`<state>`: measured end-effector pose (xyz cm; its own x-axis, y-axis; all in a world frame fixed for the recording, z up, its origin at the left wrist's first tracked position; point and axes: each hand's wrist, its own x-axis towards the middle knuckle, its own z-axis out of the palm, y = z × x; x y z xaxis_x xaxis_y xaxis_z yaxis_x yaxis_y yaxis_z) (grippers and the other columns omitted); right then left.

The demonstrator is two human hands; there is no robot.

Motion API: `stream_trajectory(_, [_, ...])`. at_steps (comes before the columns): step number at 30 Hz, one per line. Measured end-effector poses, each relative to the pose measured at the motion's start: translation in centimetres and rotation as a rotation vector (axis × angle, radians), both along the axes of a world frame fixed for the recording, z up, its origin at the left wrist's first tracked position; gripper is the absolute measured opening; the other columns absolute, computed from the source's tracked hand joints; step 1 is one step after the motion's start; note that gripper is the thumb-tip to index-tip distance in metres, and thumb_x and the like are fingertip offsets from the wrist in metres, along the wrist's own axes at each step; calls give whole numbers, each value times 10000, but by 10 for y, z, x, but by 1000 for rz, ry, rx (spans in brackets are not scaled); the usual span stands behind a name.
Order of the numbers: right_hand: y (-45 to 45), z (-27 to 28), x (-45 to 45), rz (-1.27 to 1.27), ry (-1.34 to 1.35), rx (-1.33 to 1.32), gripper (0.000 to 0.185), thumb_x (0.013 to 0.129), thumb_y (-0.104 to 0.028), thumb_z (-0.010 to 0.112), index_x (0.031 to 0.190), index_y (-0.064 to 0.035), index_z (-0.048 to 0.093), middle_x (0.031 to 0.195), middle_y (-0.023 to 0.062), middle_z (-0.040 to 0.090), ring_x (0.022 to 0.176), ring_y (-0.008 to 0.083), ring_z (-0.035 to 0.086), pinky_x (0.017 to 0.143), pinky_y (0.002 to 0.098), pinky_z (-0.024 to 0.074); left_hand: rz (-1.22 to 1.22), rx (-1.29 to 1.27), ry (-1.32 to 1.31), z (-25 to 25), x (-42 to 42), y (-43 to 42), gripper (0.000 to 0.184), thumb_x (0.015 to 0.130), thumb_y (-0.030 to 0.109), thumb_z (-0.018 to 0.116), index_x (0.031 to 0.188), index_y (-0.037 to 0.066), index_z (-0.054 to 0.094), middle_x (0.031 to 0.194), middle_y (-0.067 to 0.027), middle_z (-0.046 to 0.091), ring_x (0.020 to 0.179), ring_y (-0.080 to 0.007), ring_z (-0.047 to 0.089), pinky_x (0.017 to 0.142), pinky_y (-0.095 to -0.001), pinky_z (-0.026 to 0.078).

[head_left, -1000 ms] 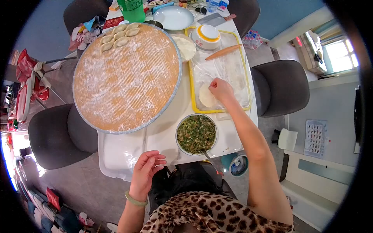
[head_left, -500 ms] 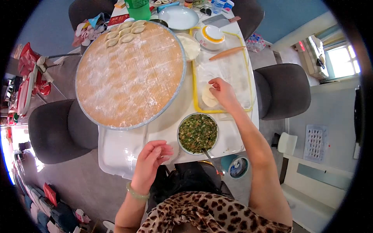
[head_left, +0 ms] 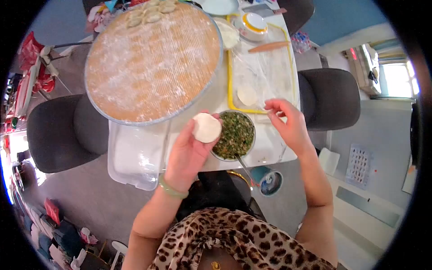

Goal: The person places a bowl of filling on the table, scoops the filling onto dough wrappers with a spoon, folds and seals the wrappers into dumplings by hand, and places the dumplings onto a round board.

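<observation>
Cradling a round dough wrapper [head_left: 207, 128] in the left hand [head_left: 185, 150], with fingers curved behind it and thumb along its edge, near the near edge of the worktop [head_left: 272, 148], just beside a bowl [head_left: 254, 133] of chopped green filling [head_left: 235, 135]. Holding the right hand [head_left: 288, 120] at the near edge of a yellow-rimmed tray [head_left: 230, 76], with thumb and forefinger apart. Showing a second wrapper [head_left: 247, 96] flat near the tray's near left corner, a rolling pin [head_left: 270, 46] reaching its right edge, and shaped dumplings [head_left: 150, 14] grouped at the far edge of a floured round board [head_left: 153, 67].
</observation>
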<state>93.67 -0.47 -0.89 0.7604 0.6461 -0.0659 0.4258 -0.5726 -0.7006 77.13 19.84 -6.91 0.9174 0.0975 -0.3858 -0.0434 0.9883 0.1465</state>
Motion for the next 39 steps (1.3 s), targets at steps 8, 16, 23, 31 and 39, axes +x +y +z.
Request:
stream_trajectory(8, [-67, -42, -101, 474, -287, -338, 525, 726, -131, 723, 1230, -163, 578, 1025, 73, 556, 916, 252, 557, 795, 399, 479, -3, 294, 137, -2, -36, 29, 313, 952, 206, 527, 1221, 47, 511, 1158, -143, 602, 1028, -224, 624, 764, -331, 584])
stream_trajectory(16, [-51, -69, -103, 540, -325, -176, 438, 741, -265, 704, 1150, -134, 621, 871, 29, 560, 770, 211, 550, 672, 375, 446, 105, 351, 289, -20, -49, 8, 217, 942, 188, 554, 1082, 23, 557, 948, -153, 660, 882, -223, 662, 756, -315, 551])
stream_trajectory(23, [-48, -67, -77, 633, -334, 23, 354, 711, -164, 717, 1040, -50, 657, 826, 64, 599, 683, 250, 565, 595, 344, 450, 145, 334, 163, -52, -86, -33, 288, 962, 216, 514, 1148, -4, 532, 964, -176, 653, 916, -236, 656, 807, -326, 550])
stream_trajectory(31, [-54, -60, -72, 626, -516, 253, 352, 868, -347, 593, 974, -28, 695, 681, 35, 560, 645, 194, 536, 572, 312, 415, 187, 387, 121, -79, -117, -96, 302, 979, 200, 475, 1184, -20, 504, 1102, -185, 617, 1015, -263, 628, 834, -330, 543])
stream_trajectory(39, [-68, -67, -77, 618, -497, 406, 339, 708, 8, 681, 1037, -76, 673, 751, 62, 596, 684, 223, 570, 606, 331, 446, 81, 390, 42, -83, -100, -126, 330, 985, 181, 405, 1232, -32, 455, 1209, -214, 561, 1094, -291, 591, 878, -346, 532])
